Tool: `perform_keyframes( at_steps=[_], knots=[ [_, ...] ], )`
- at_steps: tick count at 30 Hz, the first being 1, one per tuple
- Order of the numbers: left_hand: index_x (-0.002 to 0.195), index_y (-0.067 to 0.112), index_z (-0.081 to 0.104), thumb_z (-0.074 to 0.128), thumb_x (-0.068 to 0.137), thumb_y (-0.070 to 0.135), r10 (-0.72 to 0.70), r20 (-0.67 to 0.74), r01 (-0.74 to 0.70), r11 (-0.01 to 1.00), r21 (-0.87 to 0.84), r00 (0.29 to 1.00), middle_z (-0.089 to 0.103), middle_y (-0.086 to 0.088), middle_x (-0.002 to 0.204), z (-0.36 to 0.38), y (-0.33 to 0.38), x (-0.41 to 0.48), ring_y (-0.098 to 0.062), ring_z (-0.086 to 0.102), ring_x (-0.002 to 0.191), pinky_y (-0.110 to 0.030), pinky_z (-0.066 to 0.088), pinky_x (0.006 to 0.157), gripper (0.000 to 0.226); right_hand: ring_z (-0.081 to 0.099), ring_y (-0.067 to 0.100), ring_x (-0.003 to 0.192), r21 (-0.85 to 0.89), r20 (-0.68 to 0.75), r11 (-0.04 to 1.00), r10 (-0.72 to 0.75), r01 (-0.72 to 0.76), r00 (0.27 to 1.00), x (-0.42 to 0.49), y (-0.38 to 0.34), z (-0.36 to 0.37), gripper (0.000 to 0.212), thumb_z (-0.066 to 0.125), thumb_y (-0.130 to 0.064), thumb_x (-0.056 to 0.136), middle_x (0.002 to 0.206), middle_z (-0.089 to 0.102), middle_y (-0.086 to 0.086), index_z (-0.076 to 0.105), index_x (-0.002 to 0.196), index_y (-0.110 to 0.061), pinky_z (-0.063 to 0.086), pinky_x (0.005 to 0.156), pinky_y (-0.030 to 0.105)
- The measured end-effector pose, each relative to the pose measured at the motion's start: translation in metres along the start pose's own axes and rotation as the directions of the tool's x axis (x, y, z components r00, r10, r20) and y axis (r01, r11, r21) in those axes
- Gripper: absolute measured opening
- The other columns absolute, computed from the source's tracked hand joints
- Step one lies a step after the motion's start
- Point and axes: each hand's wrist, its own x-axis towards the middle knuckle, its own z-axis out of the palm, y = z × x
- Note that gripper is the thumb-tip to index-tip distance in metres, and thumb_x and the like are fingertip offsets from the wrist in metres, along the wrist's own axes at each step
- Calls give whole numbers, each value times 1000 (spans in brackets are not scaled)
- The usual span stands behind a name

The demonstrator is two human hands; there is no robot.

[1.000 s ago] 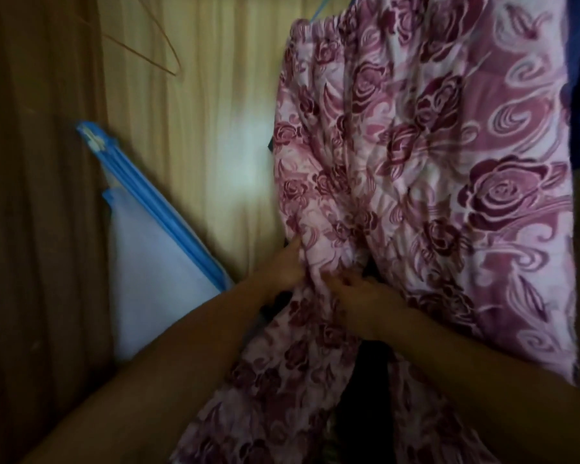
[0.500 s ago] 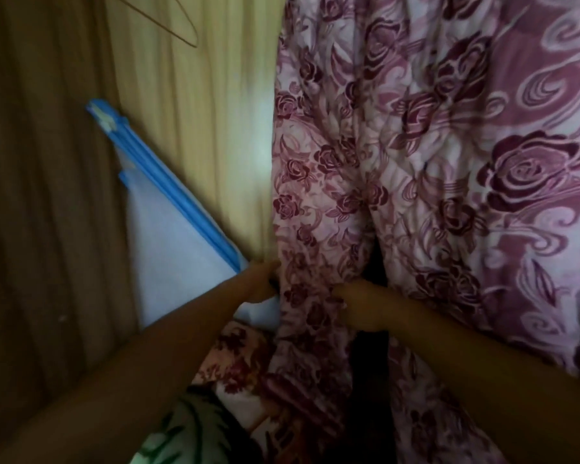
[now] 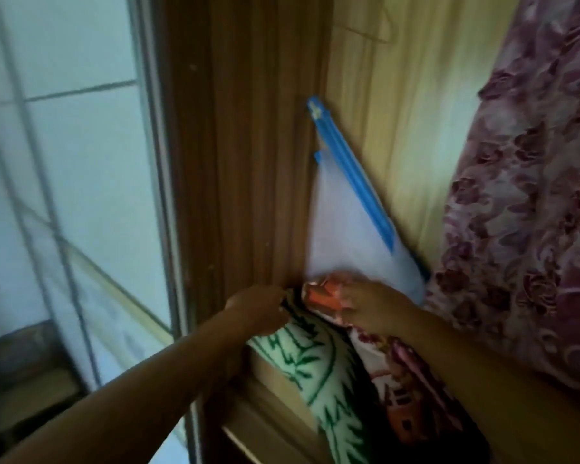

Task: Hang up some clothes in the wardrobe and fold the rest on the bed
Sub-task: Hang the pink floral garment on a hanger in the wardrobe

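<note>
A pink garment with dark rose print hangs inside the wardrobe at the right. Below it lie folded cloths on the wardrobe floor: a white one with green leaf print and one with an orange and red print. My left hand pinches the upper end of the green-print cloth, against the wardrobe's side wall. My right hand rests on the orange-print cloth, fingers closed over its edge. My right forearm crosses in front of the hanging garment's lower part.
A white bag with a blue zip strip leans in the wardrobe's left corner. A bare wire hanger hangs at the top. The brown wardrobe side panel stands left of my hands. Beyond it are a tiled wall and a metal frame.
My view swung left and down. Both hands let go of the rose-print garment and dropped to the folded cloths at the wardrobe's bottom left.
</note>
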Motion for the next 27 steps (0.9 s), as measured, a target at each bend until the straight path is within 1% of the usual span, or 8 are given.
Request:
perform_keyframes(
  at_steps=[1, 3, 7, 11, 16, 21, 25, 27],
  knots=[
    [122, 18, 62, 56, 92, 40, -64, -6, 64, 998, 11, 998, 63, -9, 129, -1, -10, -20, -30, 58, 120, -35, 48, 96, 38, 62, 16, 111, -63, 22, 998, -30, 32, 999, 7, -9, 9, 35, 53, -52, 90, 114, 67, -12, 66, 112, -29, 46, 95, 33],
    [120, 18, 63, 52, 93, 42, -192, 0, 192, 981, 29, 981, 65, -8, 123, -2, -31, -64, -30, 61, 114, -36, 51, 94, 38, 64, 15, 97, -102, 40, 994, -27, 31, 999, 15, -39, 21, 39, 49, -61, 81, 100, 65, -8, 63, 99, -30, 48, 87, 31],
    [125, 30, 58, 52, 88, 53, -398, -28, 399, 914, 77, 917, 64, 1, 124, 2, -79, -158, -25, 60, 118, -38, 51, 95, 44, 62, 15, 95, 52, 105, 986, -162, 157, 981, 17, -115, 54, 34, 58, -59, 87, 99, 66, -8, 64, 102, -30, 46, 77, 28],
    [118, 24, 60, 54, 90, 52, -576, -40, 577, 813, 79, 817, 65, 0, 117, 10, -131, -247, -23, 62, 109, -37, 53, 87, 39, 62, 14, 88, 161, 206, 937, -339, 310, 918, 25, -207, 81, 33, 57, -61, 87, 93, 66, -10, 62, 101, -31, 52, 76, 33],
    [124, 19, 58, 55, 94, 45, -771, -42, 772, 633, 55, 635, 63, -4, 122, 15, -184, -355, -25, 60, 113, -35, 48, 84, 40, 59, 19, 106, 162, 286, 855, -519, 493, 806, 38, -321, 112, 40, 50, -64, 91, 109, 66, -8, 56, 119, -36, 52, 86, 40],
    [129, 20, 57, 54, 91, 47, -904, -24, 904, 426, 44, 428, 62, -8, 130, 26, -223, -461, -28, 59, 118, -37, 50, 93, 47, 60, 22, 98, 168, 318, 758, -647, 630, 693, 35, -423, 145, 40, 51, -60, 94, 113, 63, -2, 56, 122, -32, 51, 79, 38],
    [107, 27, 58, 52, 91, 45, -959, -27, 959, 283, 18, 284, 65, -3, 125, 34, -226, -532, -28, 61, 112, -38, 53, 89, 24, 61, 21, 97, 211, 368, 669, -730, 713, 576, 18, -486, 171, 41, 51, -59, 93, 111, 64, -2, 58, 121, -30, 54, 83, 41],
    [128, 25, 56, 55, 93, 45, -981, -39, 981, 191, -12, 191, 63, -2, 131, 43, -217, -561, -29, 59, 119, -38, 51, 93, 40, 61, 21, 94, 232, 409, 627, -756, 743, 511, 8, -511, 184, 40, 51, -58, 93, 109, 64, -2, 59, 120, -29, 54, 83, 41]
  ],
)
